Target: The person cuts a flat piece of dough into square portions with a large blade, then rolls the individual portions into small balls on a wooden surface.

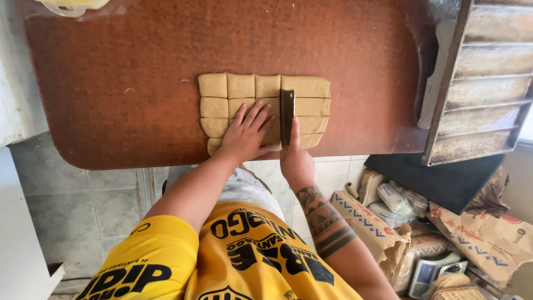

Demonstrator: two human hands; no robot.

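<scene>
A flat slab of tan dough [265, 105], scored into squares, lies near the front edge of a reddish-brown worktable [122, 83]. The left hand [247, 133] rests open and flat on the dough's near middle, while the right hand [295, 158] just beside it grips a metal scraper blade [287, 116] standing upright in the dough. A corrugated metal baking tray [483, 83] sits at the table's right end, with paper sacks [383, 233] on the floor below.

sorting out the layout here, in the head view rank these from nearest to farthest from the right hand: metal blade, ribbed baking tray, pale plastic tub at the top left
1. Metal blade: gripped in the right hand, standing in the dough sheet.
2. Ribbed baking tray: off to the right, at the table's edge.
3. Pale plastic tub: far top-left corner of the table.
</scene>
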